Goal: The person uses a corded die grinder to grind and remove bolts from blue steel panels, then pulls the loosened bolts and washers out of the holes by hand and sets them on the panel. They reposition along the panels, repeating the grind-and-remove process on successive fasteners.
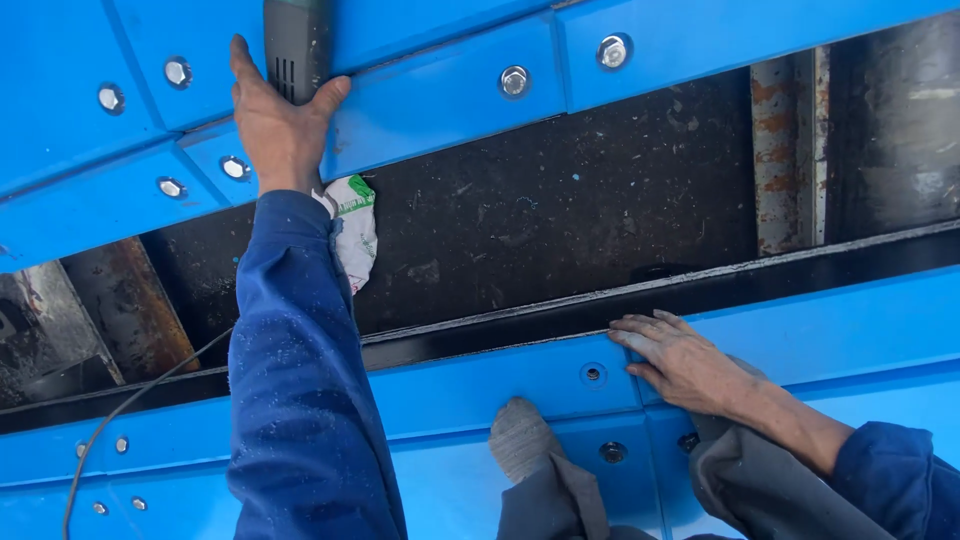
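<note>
My left hand (275,120) reaches up and forward and grips the dark grey body of a power tool (296,45) held against the far blue panel (440,85). A white and green packet (352,228) sticks out near my left wrist. My right hand (680,362) lies flat, fingers spread, on the near blue panel (520,380) at the edge of the gap. It holds nothing. A grey gloved or socked shape (520,438) rests on the near panel below it. Both sleeves are dark blue.
Between the two blue bolted panels runs a dark dirty belt surface (560,210). Rusty metal parts (785,150) stand at the right and lower left. A thin cable (130,400) hangs down at the left. Bolts (514,80) dot both panels.
</note>
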